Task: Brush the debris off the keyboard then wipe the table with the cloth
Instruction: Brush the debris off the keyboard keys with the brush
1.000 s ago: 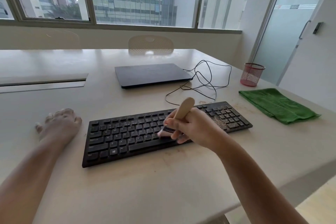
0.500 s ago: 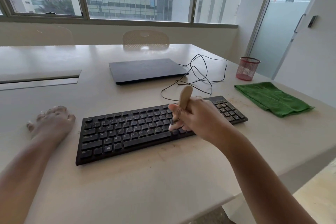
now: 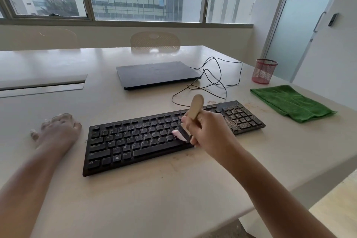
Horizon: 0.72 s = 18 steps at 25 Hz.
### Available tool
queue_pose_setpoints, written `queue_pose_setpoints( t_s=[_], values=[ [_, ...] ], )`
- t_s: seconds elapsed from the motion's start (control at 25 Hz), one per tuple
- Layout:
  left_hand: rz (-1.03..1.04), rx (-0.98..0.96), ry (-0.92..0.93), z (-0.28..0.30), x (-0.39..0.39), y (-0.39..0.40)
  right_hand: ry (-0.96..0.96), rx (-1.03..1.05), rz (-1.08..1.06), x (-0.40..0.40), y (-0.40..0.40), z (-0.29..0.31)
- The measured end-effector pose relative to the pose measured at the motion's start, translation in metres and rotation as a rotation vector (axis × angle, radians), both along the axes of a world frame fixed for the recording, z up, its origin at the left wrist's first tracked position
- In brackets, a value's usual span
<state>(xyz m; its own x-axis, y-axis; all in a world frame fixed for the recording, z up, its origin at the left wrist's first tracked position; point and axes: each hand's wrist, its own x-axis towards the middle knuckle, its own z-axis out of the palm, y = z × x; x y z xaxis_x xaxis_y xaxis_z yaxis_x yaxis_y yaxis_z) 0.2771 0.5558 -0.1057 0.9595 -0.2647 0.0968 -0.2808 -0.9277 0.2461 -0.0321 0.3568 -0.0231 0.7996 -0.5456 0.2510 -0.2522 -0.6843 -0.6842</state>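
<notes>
Two hands: we have our right hand [image 3: 207, 130] curled tight round the wooden handle of the brush [image 3: 190, 120], and our left hand [image 3: 58, 131] lying flat with fingers spread on the table [image 3: 173, 199], just left of the keyboard [image 3: 146, 137], holding nothing.
Brush: its pale bristles touch the letter keys right of the keyboard's middle; the handle tilts up and away from us.
Debris: brown grit [image 3: 230, 121] lies thick on the keyboard's number pad and the strip just left of it; more specks sit on the table in front of and behind the keyboard.
Cloth: the green cloth [image 3: 289, 102] lies folded on the table to the right of the keyboard, apart from it and untouched.
Risk, scatter: we judge that a hard flick could throw grit onto the cloth or the closed laptop [image 3: 156, 74] behind the keyboard.
Risk, sliding: nothing pins the keyboard, so a firm stroke may push it sideways.
Risk, cable: the loose black cable [image 3: 214, 77] loops behind the keyboard and could snag the handle on a long backstroke.
Risk, missed grit: sweeping only the letters would leave the number pad dirty.
</notes>
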Motion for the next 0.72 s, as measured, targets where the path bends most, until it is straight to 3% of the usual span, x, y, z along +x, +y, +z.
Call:
queue_pose_setpoints(
  t_s=[0.08,0.24,0.4,0.56,0.72],
  values=[
    [0.023,0.005,0.006,0.003,-0.009,-0.003,0.094,-0.056,-0.025,0.001,-0.008,0.013],
    [0.021,0.027,-0.005,0.004,-0.014,-0.005,0.082,-0.006,0.014,0.018,-0.012,0.022],
    [0.026,0.047,0.004,0.006,-0.014,-0.005,0.263,0.044,0.005,0.012,-0.018,0.032],
    [0.023,0.032,0.009,0.007,-0.016,-0.004,0.098,-0.054,0.043,0.032,-0.013,0.033],
    [0.022,0.039,0.014,0.009,-0.019,-0.006,0.386,-0.081,0.071,0.04,-0.015,0.034]
  ],
)
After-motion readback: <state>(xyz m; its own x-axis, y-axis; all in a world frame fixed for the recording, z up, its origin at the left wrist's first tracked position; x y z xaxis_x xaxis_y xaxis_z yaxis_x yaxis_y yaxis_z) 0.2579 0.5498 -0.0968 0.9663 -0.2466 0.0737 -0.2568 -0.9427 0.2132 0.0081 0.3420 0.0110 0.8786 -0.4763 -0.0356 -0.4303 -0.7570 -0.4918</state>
